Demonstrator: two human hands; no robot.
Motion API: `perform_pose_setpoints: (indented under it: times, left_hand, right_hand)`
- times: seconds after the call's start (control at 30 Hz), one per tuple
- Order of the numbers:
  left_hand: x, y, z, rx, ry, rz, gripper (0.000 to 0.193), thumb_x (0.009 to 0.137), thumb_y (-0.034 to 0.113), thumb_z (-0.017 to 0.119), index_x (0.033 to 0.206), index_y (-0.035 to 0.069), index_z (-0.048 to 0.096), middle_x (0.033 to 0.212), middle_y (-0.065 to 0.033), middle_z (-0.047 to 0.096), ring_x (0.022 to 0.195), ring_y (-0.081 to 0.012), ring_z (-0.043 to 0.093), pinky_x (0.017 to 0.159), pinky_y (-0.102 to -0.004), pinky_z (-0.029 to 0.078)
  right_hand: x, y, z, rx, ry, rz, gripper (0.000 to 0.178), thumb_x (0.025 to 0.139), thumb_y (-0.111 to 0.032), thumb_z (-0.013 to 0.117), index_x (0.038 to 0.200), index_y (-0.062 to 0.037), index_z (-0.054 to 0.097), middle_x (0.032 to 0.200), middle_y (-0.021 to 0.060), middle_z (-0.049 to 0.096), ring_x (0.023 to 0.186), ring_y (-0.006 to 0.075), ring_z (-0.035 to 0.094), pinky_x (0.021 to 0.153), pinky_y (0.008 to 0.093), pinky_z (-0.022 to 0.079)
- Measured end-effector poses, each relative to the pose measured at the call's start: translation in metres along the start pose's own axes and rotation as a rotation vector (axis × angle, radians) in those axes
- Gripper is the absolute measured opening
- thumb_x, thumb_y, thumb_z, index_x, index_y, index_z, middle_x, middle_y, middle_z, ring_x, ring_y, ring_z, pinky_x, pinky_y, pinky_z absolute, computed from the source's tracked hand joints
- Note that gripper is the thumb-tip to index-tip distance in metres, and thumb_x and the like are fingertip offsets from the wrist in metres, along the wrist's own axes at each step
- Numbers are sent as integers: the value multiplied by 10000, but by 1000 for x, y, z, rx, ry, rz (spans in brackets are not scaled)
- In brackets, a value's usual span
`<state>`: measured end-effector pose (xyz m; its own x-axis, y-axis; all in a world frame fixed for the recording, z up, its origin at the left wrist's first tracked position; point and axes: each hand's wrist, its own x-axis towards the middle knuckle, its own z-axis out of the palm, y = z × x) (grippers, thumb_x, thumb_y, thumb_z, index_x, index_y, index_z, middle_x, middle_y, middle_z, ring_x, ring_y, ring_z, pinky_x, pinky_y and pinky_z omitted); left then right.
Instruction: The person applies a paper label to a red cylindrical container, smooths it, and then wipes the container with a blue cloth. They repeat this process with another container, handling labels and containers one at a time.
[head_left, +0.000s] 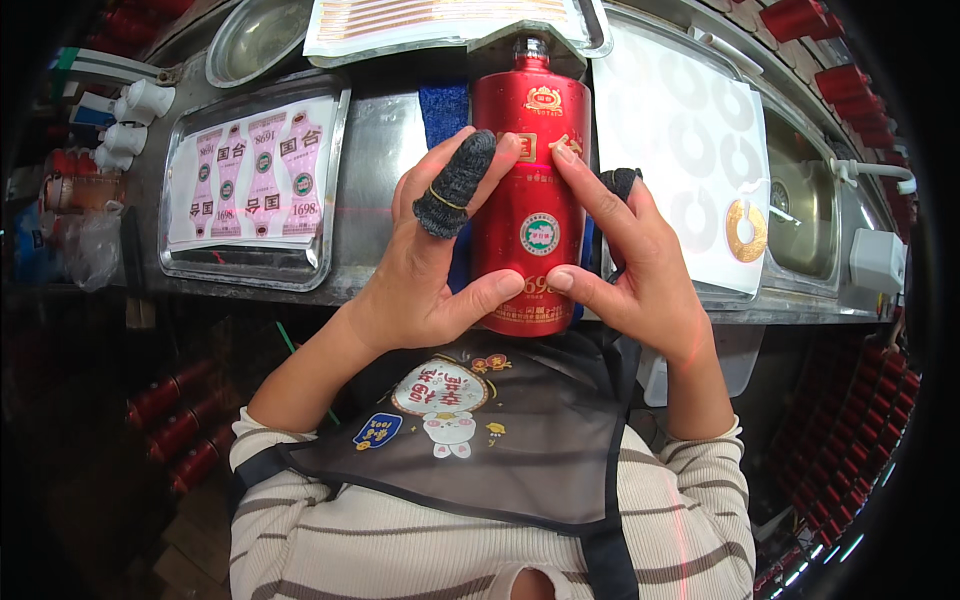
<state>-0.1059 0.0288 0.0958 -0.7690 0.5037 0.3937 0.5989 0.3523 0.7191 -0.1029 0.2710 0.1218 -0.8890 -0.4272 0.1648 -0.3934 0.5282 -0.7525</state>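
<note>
A glossy red bottle (530, 205) with gold lettering and a round green-and-white emblem lies in front of me, its neck pointing away. My left hand (425, 270) grips its left side, thumb pressed near the base and fingertips higher up. One of that hand's fingers wears a dark knitted finger sleeve (456, 185) with a yellow band round it. From the right side my right hand (640, 255) holds the bottle, its thumb close to the left one and a fingertip on the upper front. A dark covering also shows on one right finger. Blue cloth (443, 112) lies under the bottle.
At left, a metal tray (320, 268) holds pink-and-white label sheets (255, 175). A white sheet (640, 90) with ring-shaped stickers, one gold, lies at right beside a metal basin (805, 200). Another tray with gold strips (430, 18) stands behind; red bottles (850, 440) are stacked lower right.
</note>
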Motion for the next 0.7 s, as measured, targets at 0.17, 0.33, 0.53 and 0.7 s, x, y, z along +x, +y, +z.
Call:
perform_pose_setpoints:
  times: [0.17,0.33,0.53,0.7]
  left_hand:
    - [-3,-7,-2,8,15,52,881,873,349,687,1542,46,200,1559,-131,388,1436,-367,273,1161,-470,184]
    - [-4,-9,-5,-61,9,23,860,868,305,708,1536,36,238,1564,-122,379,1441,-341,255,1176,-451,184]
    - [-5,-6,-2,-41,10,8,844,864,312,710,1526,27,271,1551,-124,396,1432,-336,270,1171,-445,201]
    - [1,0,-8,-4,-35,-27,832,852,326,708,1514,22,306,1542,-124,407,1428,-338,274,1171,-443,199]
  right_hand:
    - [-1,-3,-4,49,-61,100,865,768,-465,767,1497,-124,447,1105,67,594,732,138,364,622,275,344]
    - [-4,-9,-9,57,-84,135,793,771,-402,767,1486,-238,466,1263,91,641,758,240,395,720,334,450]
    - [0,-4,-2,9,-63,86,817,764,-419,775,1489,-211,461,1150,76,608,752,215,381,689,316,414]
    - [0,-6,-3,33,-53,90,799,764,-408,772,1483,-243,466,1318,106,623,775,269,424,753,355,469]
